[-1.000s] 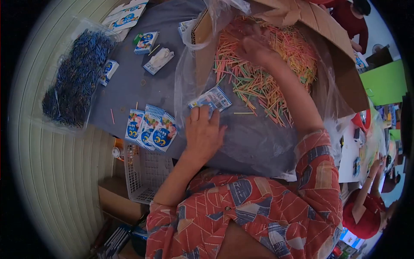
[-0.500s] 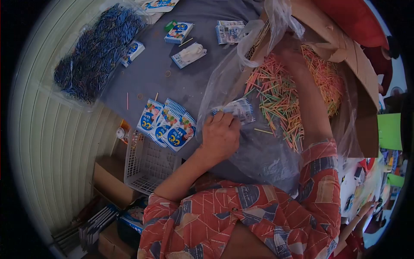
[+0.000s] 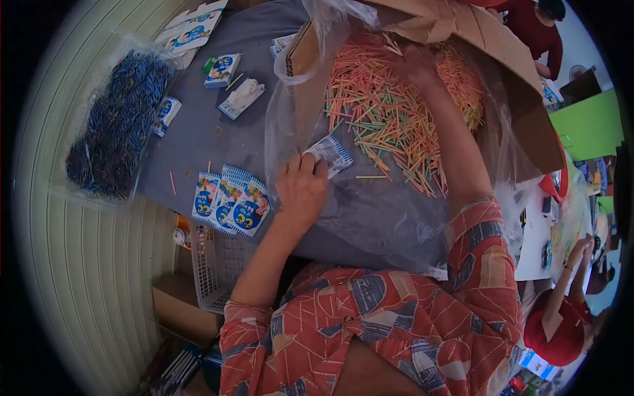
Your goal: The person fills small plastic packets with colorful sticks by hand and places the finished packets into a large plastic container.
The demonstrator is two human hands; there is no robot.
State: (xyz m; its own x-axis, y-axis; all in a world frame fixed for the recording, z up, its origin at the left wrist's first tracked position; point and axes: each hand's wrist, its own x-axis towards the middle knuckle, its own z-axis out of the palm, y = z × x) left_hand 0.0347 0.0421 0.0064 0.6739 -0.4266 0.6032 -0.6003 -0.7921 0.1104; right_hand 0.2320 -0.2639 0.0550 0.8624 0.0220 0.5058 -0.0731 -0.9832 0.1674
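Note:
My left hand (image 3: pixel 302 188) has its fingers closed on the edge of a small blue-and-white packet (image 3: pixel 335 157), lying on clear plastic over the table. At the far side, my right hand (image 3: pixel 416 67) reaches into a big heap of thin pink, orange, yellow and green sticks (image 3: pixel 389 119). A few paler sticks (image 3: pixel 393 45) show at its fingertips, which are dim and partly hidden. One loose yellow stick (image 3: pixel 371 177) lies below the packet. Left of my left hand, several printed packets (image 3: pixel 232 203) overlap in a fan.
An open cardboard box (image 3: pixel 528 125) lined with clear plastic surrounds the heap. A clear tray (image 3: pixel 119 125) of dark blue strands stands at the left. Small boxes (image 3: pixel 223 70) and a white-topped packet (image 3: pixel 243 98) lie behind. A white basket (image 3: pixel 210 270) sits below the table edge. People are at right.
The view has shifted, so the table things sit further left. My right hand has moved within the heap and pale sticks now show at its fingertips. My left hand stays on the packet.

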